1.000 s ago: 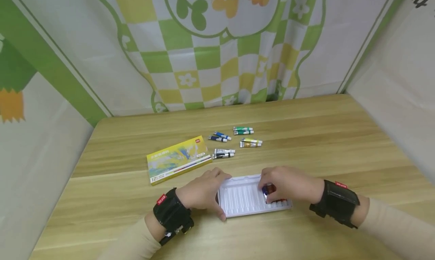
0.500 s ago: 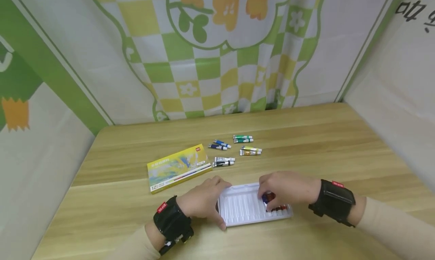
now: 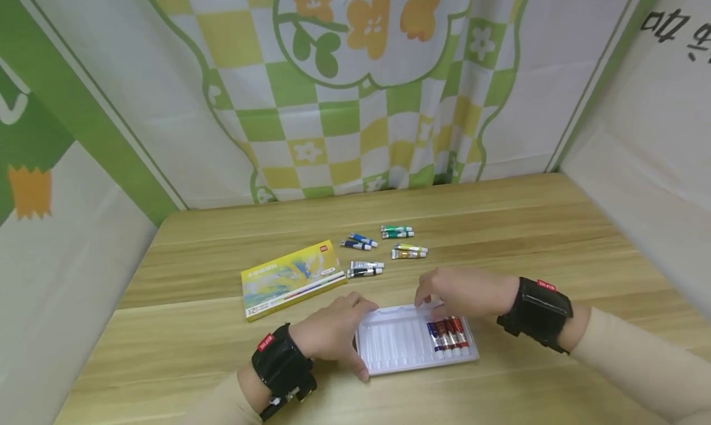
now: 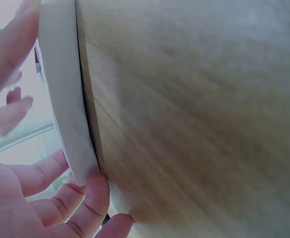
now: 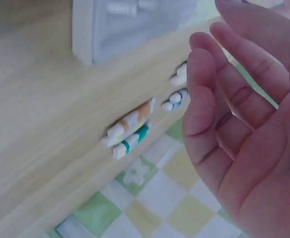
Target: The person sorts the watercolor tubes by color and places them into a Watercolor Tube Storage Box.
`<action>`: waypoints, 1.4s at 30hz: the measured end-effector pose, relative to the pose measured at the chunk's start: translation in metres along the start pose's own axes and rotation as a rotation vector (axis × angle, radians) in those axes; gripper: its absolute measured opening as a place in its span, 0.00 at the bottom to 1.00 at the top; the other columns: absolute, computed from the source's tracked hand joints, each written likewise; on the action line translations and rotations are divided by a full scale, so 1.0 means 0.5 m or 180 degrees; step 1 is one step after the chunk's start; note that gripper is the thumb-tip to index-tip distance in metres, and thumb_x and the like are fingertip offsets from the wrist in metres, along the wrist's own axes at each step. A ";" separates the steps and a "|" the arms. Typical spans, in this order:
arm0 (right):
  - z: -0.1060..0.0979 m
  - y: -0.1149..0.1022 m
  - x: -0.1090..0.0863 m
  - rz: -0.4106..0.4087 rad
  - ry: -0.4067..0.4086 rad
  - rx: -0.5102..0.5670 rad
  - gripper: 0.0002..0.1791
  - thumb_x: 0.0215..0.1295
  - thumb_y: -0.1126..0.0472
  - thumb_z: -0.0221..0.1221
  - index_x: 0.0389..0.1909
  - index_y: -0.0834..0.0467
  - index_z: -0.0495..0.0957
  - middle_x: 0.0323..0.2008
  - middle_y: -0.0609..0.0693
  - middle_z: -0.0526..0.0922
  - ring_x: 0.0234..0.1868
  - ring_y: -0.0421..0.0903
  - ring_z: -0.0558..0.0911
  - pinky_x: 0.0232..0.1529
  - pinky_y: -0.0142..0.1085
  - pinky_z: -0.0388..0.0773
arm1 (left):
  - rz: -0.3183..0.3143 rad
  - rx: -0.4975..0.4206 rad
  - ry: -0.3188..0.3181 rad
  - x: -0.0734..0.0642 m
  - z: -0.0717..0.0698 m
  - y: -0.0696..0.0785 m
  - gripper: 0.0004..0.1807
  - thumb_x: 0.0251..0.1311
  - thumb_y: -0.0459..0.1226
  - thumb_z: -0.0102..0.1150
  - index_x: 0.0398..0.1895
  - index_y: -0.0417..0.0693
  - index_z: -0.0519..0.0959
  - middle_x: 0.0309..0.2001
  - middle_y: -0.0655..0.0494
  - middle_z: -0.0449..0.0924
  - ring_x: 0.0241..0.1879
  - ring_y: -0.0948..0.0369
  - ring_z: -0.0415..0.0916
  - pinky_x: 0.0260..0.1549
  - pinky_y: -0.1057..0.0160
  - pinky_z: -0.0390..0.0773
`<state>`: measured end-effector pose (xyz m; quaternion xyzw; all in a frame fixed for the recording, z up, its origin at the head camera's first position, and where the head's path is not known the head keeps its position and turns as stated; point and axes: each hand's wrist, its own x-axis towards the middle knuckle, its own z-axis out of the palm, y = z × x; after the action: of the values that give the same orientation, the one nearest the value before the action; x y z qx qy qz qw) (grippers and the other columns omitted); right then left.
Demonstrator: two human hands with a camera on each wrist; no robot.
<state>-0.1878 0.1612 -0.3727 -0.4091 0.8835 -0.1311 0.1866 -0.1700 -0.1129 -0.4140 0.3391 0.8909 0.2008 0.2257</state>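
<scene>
A white plastic paint tray (image 3: 391,342) with narrow slots lies near the table's front. My left hand (image 3: 333,329) grips its left end, thumb at the near corner and fingers at the far corner. In the left wrist view, thumb and fingertips span the tray's pale side wall (image 4: 65,94). Several paint tubes (image 3: 447,335), one blue and the others red to brown, lie side by side in the right slots, white caps toward me. My right hand (image 3: 466,289) hovers over the tray's far right edge, fingers loosely bent; the right wrist view shows nothing held.
Beyond the tray lie pairs of paint tubes: black and silver (image 3: 365,269), blue (image 3: 359,241), green (image 3: 397,232), yellow and ochre (image 3: 410,251). A yellow paint box (image 3: 293,280) rests left of them. A checkered curtain (image 3: 355,116) hangs behind the wooden table (image 3: 528,227).
My right hand has let go of the blue tube and lifted away toward the tray's far edge, uncovering the tubes in the slots. My left hand keeps its grip on the tray.
</scene>
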 end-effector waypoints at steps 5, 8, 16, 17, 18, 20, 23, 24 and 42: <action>-0.019 0.031 0.031 0.0022 0.0167 -0.0038 0.12 0.62 0.68 0.70 0.46 0.58 0.88 0.39 0.47 0.86 0.41 0.43 0.83 0.43 0.35 0.81 | -0.0004 -0.0013 0.0007 0.000 0.003 -0.003 0.59 0.31 0.52 0.88 0.69 0.40 0.70 0.60 0.48 0.71 0.57 0.53 0.70 0.59 0.53 0.75; -0.030 0.054 0.053 0.0062 0.0238 -0.0022 0.11 0.62 0.70 0.69 0.45 0.61 0.87 0.39 0.50 0.87 0.40 0.44 0.83 0.42 0.36 0.81 | -0.0001 -0.0033 0.0001 0.000 0.006 -0.005 0.58 0.31 0.52 0.88 0.69 0.40 0.70 0.59 0.49 0.71 0.57 0.54 0.70 0.59 0.54 0.75; -0.066 0.096 0.109 0.0272 0.0349 -0.0110 0.10 0.63 0.67 0.69 0.45 0.61 0.88 0.35 0.46 0.85 0.37 0.42 0.80 0.40 0.38 0.80 | -0.0039 -0.0049 -0.0016 0.003 0.012 -0.012 0.59 0.31 0.53 0.88 0.70 0.41 0.70 0.59 0.51 0.71 0.56 0.56 0.70 0.58 0.55 0.75; -0.069 0.100 0.115 0.0325 0.0342 -0.0085 0.10 0.64 0.66 0.69 0.46 0.60 0.88 0.35 0.46 0.84 0.37 0.42 0.80 0.40 0.38 0.79 | -0.0055 -0.0041 -0.0021 0.003 0.012 -0.012 0.60 0.31 0.53 0.88 0.70 0.42 0.70 0.59 0.51 0.71 0.56 0.56 0.70 0.57 0.55 0.76; -0.072 0.103 0.121 0.0343 0.0346 -0.0055 0.11 0.63 0.66 0.70 0.46 0.61 0.87 0.34 0.45 0.83 0.37 0.42 0.79 0.40 0.38 0.79 | -0.0070 -0.0036 -0.0029 0.003 0.013 -0.012 0.60 0.31 0.53 0.88 0.71 0.42 0.69 0.59 0.52 0.71 0.56 0.56 0.70 0.57 0.56 0.76; -0.074 0.111 0.133 0.0385 0.0345 0.0011 0.12 0.63 0.66 0.70 0.47 0.61 0.87 0.34 0.46 0.83 0.37 0.42 0.79 0.40 0.38 0.79 | -0.0080 -0.0036 -0.0039 0.003 0.013 -0.011 0.60 0.31 0.54 0.87 0.71 0.43 0.69 0.59 0.52 0.71 0.56 0.56 0.70 0.57 0.55 0.76; -0.070 0.126 0.146 0.0374 0.0385 0.0036 0.11 0.63 0.68 0.69 0.47 0.62 0.87 0.35 0.48 0.84 0.37 0.44 0.80 0.41 0.40 0.79 | -0.0112 -0.0053 -0.0062 0.004 0.012 -0.008 0.60 0.31 0.53 0.87 0.72 0.44 0.69 0.60 0.52 0.71 0.57 0.56 0.69 0.58 0.55 0.75; -0.068 0.131 0.149 0.0383 0.0406 0.0035 0.11 0.63 0.68 0.68 0.46 0.62 0.87 0.36 0.49 0.85 0.38 0.45 0.81 0.42 0.41 0.80 | -0.0113 -0.0054 -0.0063 0.004 0.012 -0.006 0.60 0.31 0.53 0.88 0.72 0.44 0.69 0.60 0.52 0.71 0.57 0.56 0.69 0.58 0.55 0.75; -0.035 0.167 0.159 0.0715 0.0573 -0.0052 0.07 0.64 0.67 0.67 0.41 0.61 0.89 0.31 0.48 0.84 0.34 0.44 0.79 0.39 0.39 0.78 | -0.0168 -0.0010 -0.0094 0.007 0.002 -0.002 0.58 0.33 0.52 0.87 0.72 0.45 0.69 0.61 0.52 0.70 0.57 0.57 0.69 0.58 0.56 0.75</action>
<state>-0.2991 0.1541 -0.4068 -0.2957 0.9380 -0.1383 0.1168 -0.1720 -0.1111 -0.4164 0.3181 0.8958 0.1911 0.2446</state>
